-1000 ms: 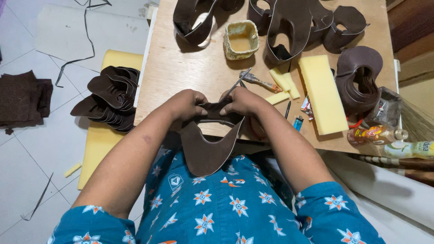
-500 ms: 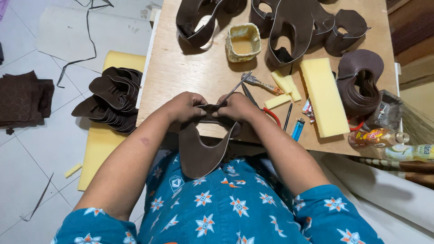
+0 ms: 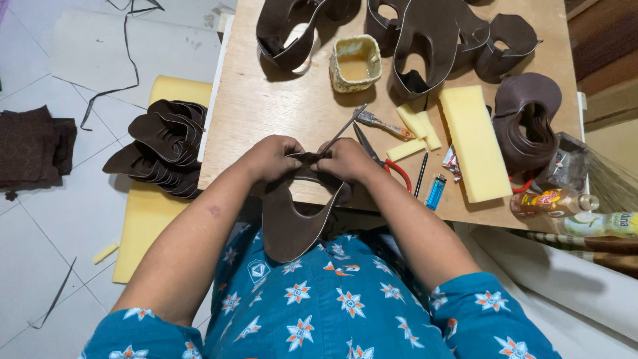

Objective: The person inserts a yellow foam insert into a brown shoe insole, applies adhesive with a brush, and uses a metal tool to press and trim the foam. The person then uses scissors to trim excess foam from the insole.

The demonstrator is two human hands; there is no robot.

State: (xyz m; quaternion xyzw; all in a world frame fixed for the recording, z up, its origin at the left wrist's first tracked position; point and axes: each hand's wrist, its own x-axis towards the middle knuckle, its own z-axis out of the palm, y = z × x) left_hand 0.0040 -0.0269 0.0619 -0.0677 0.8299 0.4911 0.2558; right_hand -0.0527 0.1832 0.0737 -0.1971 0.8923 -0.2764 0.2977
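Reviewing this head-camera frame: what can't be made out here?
- Top edge of the brown leather piece: covered by the left hand and right hand.
- Scissors: partly behind the right hand.
- Leather cutouts at the table's far side: cut off by the frame's upper edge.
- Bottle: cut off at the right edge.

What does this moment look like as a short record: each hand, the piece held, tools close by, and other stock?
left hand: grips the top edge of the brown cut piece
right hand: pinches the same edge, with a thin metal tool sticking up from it
piece: hangs off the table edge over the lap
near right hand: scissors, blue lighter, yellow foam block
floor: stack of brown pieces on a yellow foam sheet
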